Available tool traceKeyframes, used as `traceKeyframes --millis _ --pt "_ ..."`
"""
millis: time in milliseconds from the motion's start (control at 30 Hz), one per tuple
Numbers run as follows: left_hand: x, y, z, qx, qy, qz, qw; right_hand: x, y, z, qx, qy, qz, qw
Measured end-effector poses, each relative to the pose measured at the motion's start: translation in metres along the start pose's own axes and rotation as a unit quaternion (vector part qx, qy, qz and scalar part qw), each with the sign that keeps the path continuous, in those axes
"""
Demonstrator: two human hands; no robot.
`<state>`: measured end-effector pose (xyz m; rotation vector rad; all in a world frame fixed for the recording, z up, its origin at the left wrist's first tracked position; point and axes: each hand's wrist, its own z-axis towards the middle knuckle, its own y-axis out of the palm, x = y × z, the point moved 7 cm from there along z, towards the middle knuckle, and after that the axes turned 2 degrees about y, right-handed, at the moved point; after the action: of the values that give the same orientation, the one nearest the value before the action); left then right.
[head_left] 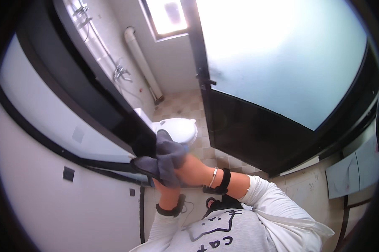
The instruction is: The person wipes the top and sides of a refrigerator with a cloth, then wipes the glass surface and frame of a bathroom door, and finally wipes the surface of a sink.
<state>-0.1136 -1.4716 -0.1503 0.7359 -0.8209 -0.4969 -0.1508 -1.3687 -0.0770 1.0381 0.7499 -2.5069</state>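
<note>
A grey cloth is folded around the lower end of the black door frame. My right hand reaches across from the right and grips the cloth, its fingers mostly covered by the fabric. Below it, my left hand comes up to the cloth's lower part and holds it, though its fingers are hidden. A bangle and a black band circle my right wrist. Another black band is on my left wrist.
A black door with frosted glass stands ajar at the right. Beyond the doorway are a white toilet, a shower fixture and a white pipe. A wall switch is at the left, drawers at the right.
</note>
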Motion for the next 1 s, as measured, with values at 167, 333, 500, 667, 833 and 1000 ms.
traceKeyframes --millis 167,333,500,667,833,1000 --pt "-0.039 0.018 -0.020 -0.102 -0.047 0.312 0.943 0.010 -0.052 -0.053 0.099 0.009 -0.085 0.991" --pt "-0.056 0.117 -0.021 -0.277 0.222 0.629 0.692 -0.013 -0.151 -0.121 0.196 0.023 -0.121 0.973" --pt "-0.139 0.185 -0.025 -0.361 0.208 0.608 0.675 -0.026 -0.237 -0.205 0.298 0.070 -0.411 0.858" --pt "-0.213 0.307 -0.036 -0.448 0.314 0.500 0.671 -0.072 -0.337 -0.272 0.454 0.081 -0.484 0.744" --pt "-0.292 0.400 -0.058 -0.455 0.357 0.428 0.694 -0.112 -0.432 -0.318 0.513 0.095 -0.580 0.626" --pt "-0.367 0.447 -0.094 -0.506 0.324 0.409 0.687 -0.070 -0.494 -0.363 0.535 0.193 -0.526 0.632"
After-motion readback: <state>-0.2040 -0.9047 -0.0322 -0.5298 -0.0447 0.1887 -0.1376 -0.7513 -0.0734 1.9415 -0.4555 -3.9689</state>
